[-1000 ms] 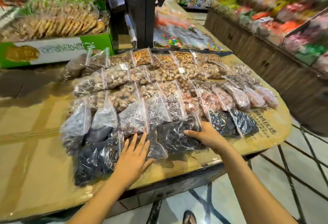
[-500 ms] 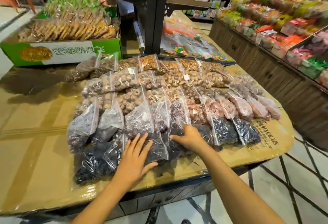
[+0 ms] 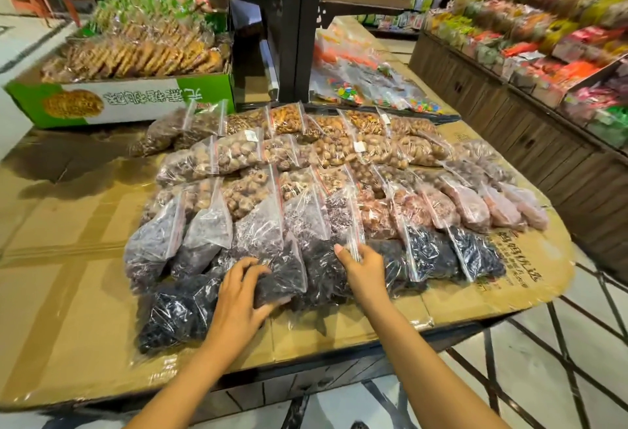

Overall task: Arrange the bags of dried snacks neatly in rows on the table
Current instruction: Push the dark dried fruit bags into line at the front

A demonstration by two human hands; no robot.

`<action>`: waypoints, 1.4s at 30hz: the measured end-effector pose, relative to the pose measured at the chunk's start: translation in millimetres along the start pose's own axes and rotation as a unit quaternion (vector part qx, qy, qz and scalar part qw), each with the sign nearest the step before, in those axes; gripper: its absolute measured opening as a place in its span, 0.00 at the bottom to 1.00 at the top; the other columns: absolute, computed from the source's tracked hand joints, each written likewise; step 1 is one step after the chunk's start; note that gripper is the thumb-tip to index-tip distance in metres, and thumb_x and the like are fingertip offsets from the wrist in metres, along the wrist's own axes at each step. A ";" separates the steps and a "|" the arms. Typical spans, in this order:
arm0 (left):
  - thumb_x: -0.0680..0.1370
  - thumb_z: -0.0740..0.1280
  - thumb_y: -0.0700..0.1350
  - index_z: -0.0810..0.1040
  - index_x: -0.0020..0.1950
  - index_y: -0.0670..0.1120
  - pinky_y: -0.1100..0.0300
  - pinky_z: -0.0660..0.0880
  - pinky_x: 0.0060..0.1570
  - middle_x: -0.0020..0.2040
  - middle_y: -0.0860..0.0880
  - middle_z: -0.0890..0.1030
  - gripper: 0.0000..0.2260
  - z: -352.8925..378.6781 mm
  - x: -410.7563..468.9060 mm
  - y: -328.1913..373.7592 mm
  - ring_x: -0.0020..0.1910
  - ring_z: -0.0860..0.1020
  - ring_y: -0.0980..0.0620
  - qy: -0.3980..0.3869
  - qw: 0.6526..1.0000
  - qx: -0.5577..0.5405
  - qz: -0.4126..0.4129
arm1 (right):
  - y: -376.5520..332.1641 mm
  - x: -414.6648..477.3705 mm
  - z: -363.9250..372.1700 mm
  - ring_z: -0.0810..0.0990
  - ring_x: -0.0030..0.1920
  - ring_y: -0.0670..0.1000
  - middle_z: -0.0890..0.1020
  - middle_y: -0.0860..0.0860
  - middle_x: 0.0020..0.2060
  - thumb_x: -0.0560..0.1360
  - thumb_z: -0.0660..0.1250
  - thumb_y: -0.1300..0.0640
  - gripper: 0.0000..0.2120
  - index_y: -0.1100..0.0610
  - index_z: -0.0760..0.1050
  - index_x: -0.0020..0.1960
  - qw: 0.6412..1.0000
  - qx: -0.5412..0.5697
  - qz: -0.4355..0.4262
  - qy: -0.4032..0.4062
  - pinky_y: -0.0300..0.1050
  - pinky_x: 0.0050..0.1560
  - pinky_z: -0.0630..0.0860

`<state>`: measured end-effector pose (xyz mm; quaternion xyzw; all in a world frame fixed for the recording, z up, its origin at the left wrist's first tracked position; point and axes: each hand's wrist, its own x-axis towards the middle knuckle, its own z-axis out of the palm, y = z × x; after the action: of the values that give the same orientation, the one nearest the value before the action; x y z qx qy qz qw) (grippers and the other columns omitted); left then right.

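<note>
Clear zip bags of dried snacks lie in overlapping rows on the cardboard-covered table [image 3: 61,299]: brown nuts [image 3: 238,153] at the back, pinkish pieces [image 3: 469,204] at the right, dark dried fruit in the front row. My left hand [image 3: 243,296] curls around the near end of a dark fruit bag [image 3: 282,279] in the front row. My right hand [image 3: 362,267] pinches the clear top edge of the neighbouring dark bag [image 3: 323,272] between thumb and fingers. Another dark bag [image 3: 176,313] lies at the front left, apart from my hands.
A green and white box [image 3: 136,102] of wrapped biscuits stands at the back left. A black shelf post [image 3: 299,27] rises behind the rows, with bright candy bags [image 3: 367,88] to its right. Wooden display bins [image 3: 543,129] of packaged sweets line the right aisle.
My left hand went from lying flat with spread fingers to curling around the dark bag. My right hand shifted left along the front row and took hold of a bag's top edge.
</note>
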<state>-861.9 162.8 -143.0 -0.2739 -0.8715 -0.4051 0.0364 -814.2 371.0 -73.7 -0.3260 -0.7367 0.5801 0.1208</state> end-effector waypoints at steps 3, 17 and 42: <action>0.66 0.71 0.58 0.66 0.60 0.50 0.45 0.65 0.64 0.67 0.44 0.66 0.28 12.5 -5.1 8.0 0.65 0.68 0.45 0.003 0.998 0.055 0.038 | 7.6 -1.9 -0.2 0.76 0.41 0.49 0.81 0.53 0.44 0.74 0.69 0.52 0.19 0.63 0.75 0.58 0.998 -0.053 -0.037 0.020 0.48 0.48 0.76; 0.57 0.53 0.83 0.54 0.77 0.52 0.45 0.46 0.73 0.75 0.41 0.61 0.56 -55.6 -28.1 -42.6 0.74 0.57 0.41 -0.101 0.961 0.257 -0.002 | -2.1 -38.2 28.8 0.72 0.59 0.55 0.75 0.49 0.49 0.68 0.62 0.28 0.38 0.58 0.71 0.62 0.941 -0.308 -0.115 -0.081 0.49 0.54 0.71; 0.58 0.63 0.78 0.46 0.75 0.60 0.46 0.57 0.72 0.76 0.55 0.54 0.52 -57.8 -26.0 -34.6 0.74 0.54 0.51 -0.086 0.994 0.058 -0.037 | 17.8 -35.9 38.2 0.68 0.59 0.46 0.75 0.49 0.56 0.74 0.66 0.44 0.23 0.55 0.72 0.64 0.957 -0.231 -0.177 0.008 0.42 0.60 0.68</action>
<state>-866.5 91.1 -135.4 -0.2731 -0.9029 -0.3297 -0.0378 -802.2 321.2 -94.5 -0.2142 -0.8956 0.3604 0.1489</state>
